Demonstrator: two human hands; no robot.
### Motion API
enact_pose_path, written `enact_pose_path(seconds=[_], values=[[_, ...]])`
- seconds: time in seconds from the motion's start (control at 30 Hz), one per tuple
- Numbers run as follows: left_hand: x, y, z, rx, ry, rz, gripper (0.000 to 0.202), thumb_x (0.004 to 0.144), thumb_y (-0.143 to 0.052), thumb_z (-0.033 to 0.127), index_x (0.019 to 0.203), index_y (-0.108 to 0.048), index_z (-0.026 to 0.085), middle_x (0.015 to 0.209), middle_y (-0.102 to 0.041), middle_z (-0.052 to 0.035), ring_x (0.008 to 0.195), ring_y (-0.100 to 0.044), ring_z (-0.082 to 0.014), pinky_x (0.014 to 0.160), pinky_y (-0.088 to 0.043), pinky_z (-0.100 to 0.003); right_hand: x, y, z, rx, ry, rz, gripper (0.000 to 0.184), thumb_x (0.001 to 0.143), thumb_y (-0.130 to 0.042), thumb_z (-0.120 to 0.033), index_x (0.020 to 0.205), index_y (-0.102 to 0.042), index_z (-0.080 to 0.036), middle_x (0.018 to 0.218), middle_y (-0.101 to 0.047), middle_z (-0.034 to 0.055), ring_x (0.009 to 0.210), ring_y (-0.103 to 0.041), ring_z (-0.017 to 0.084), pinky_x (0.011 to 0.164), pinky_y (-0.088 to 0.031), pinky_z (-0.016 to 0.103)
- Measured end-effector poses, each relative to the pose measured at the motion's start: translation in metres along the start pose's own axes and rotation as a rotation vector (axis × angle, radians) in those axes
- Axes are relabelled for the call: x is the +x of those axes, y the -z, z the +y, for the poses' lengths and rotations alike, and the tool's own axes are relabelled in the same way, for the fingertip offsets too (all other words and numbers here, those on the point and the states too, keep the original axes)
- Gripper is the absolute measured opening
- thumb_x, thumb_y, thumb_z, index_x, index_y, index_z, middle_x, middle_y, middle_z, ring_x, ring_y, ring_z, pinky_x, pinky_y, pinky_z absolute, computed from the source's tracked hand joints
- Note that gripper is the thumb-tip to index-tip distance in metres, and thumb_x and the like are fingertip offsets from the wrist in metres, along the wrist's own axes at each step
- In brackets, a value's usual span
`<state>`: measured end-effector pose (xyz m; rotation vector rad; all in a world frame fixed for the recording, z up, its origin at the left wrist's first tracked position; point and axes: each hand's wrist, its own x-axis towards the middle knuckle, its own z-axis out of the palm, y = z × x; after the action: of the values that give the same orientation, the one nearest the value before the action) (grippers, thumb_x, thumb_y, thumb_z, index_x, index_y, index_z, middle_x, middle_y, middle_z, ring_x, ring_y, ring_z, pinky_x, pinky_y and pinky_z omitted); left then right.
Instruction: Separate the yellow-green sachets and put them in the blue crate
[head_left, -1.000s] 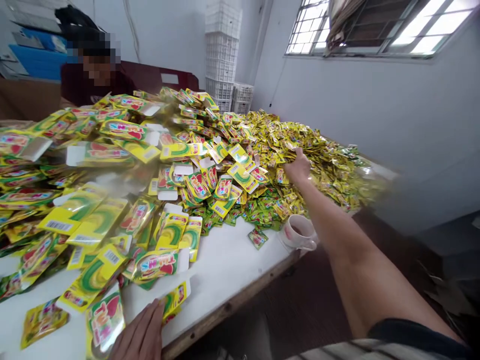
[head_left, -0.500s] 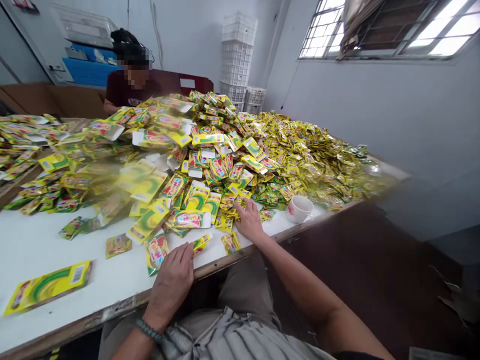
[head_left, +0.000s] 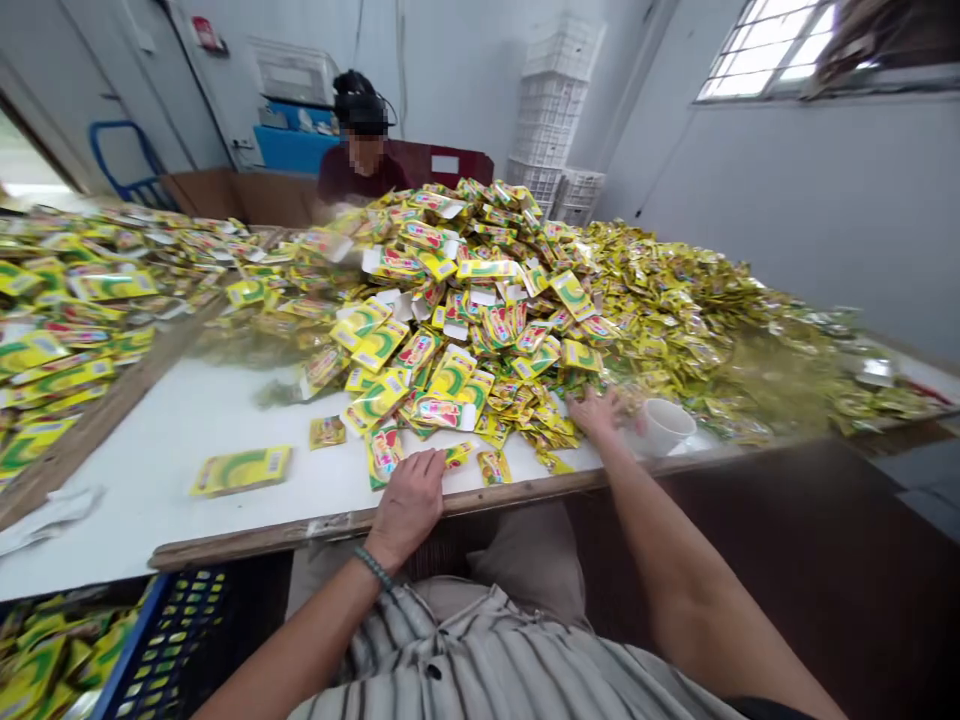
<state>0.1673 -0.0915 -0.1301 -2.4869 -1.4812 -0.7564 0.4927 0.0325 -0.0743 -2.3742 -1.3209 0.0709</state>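
The right hand [head_left: 596,412], fingers loosely spread, has moved beside the round white mug [head_left: 670,430], leaving small yellow foil sachets [head_left: 517,405] near the left hand [head_left: 411,495], within its reach. That hand covers one end of a slim yellow-green cardboard box [head_left: 459,455] on the white desk [head_left: 150,440]; its grip is unclear.

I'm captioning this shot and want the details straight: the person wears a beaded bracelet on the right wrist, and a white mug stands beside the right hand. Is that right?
Not quite: the beaded bracelet is on the wrist of the left hand, as the head view shows. The white mug does stand beside the right hand.
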Motion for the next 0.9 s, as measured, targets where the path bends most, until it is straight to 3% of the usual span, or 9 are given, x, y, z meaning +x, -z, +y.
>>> enact_pose_path(seconds=[0.13,0.23,0.4,0.53,0.63,0.77,0.83,0.9], values=[[0.000,-0.001,0.000,-0.017,0.021,0.009,0.034,0.091,-0.044,0.010,0.124,-0.054,0.011,0.118,-0.064,-0.0146,0.109,-0.057,-0.0264,0.092,-0.049,-0.042,-0.017,-0.016,-0.006,0.016,0.098,-0.040,0.042,0.091,-0.050,-0.040,0.128,-0.061,-0.026,0.144,-0.040,0.0164,0.132,-0.034,0.039,0.100,-0.034,0.056],[-0.001,-0.002,0.000,-0.026,0.017,0.020,0.035,0.091,-0.043,0.009,0.123,-0.054,0.011,0.117,-0.064,-0.0149,0.108,-0.058,-0.0268,0.091,-0.049,-0.043,-0.032,-0.022,-0.010,0.019,0.198,-0.030,0.040,0.088,-0.053,-0.027,0.127,-0.063,-0.023,0.135,-0.049,0.0177,0.131,-0.037,0.035,0.104,-0.032,0.051],[-0.001,-0.002,-0.002,-0.019,-0.004,0.049,0.035,0.090,-0.043,0.008,0.122,-0.055,0.010,0.114,-0.065,-0.0149,0.106,-0.059,-0.0265,0.092,-0.049,-0.043,-0.058,-0.031,-0.025,0.073,0.401,-0.018,0.047,0.082,-0.055,-0.014,0.128,-0.062,-0.019,0.133,-0.053,0.0172,0.129,-0.042,0.031,0.108,-0.031,0.045],[0.000,-0.001,-0.002,-0.016,-0.008,0.062,0.035,0.090,-0.042,0.008,0.122,-0.056,0.009,0.113,-0.066,-0.0158,0.104,-0.060,-0.0278,0.091,-0.050,-0.044,-0.077,-0.037,-0.042,0.180,0.597,-0.053,0.060,0.077,-0.050,-0.002,0.131,-0.059,-0.024,0.131,-0.060,0.0080,0.122,-0.050,0.022,0.105,-0.038,0.034],[-0.001,-0.002,-0.003,-0.035,0.008,0.092,0.038,0.091,-0.041,0.010,0.128,-0.053,0.009,0.110,-0.066,-0.0160,0.100,-0.061,-0.0278,0.089,-0.050,-0.044,-0.080,-0.035,-0.044,0.263,0.608,-0.036,0.049,0.087,-0.043,-0.011,0.132,-0.057,-0.022,0.127,-0.064,0.0075,0.114,-0.056,0.021,0.097,-0.044,0.032],[-0.005,-0.006,-0.005,-0.146,0.016,0.166,0.035,0.096,-0.041,0.020,0.128,-0.054,0.012,0.111,-0.068,-0.0149,0.099,-0.063,-0.0262,0.091,-0.050,-0.041,-0.077,-0.019,-0.032,0.481,0.490,0.047,0.041,0.094,-0.042,-0.038,0.121,-0.063,-0.017,0.105,-0.069,0.0110,0.103,-0.058,0.025,0.088,-0.046,0.037],[-0.004,-0.005,-0.008,-0.278,0.120,0.215,0.033,0.098,-0.042,0.027,0.124,-0.058,0.014,0.110,-0.070,-0.0132,0.096,-0.066,-0.0242,0.088,-0.050,-0.036,-0.078,-0.010,-0.025,0.700,0.423,0.035,0.042,0.089,-0.049,-0.048,0.109,-0.068,-0.017,0.092,-0.069,0.0081,0.092,-0.059,0.023,0.083,-0.047,0.036],[0.003,0.002,-0.013,-0.411,0.318,0.210,0.035,0.096,-0.046,0.036,0.120,-0.061,0.016,0.102,-0.073,-0.0099,0.083,-0.068,-0.0218,0.077,-0.050,-0.031,-0.085,-0.005,-0.023,0.908,0.374,-0.026,0.042,0.083,-0.057,-0.053,0.099,-0.068,-0.017,0.087,-0.067,0.0050,0.081,-0.058,0.018,0.076,-0.048,0.032]])
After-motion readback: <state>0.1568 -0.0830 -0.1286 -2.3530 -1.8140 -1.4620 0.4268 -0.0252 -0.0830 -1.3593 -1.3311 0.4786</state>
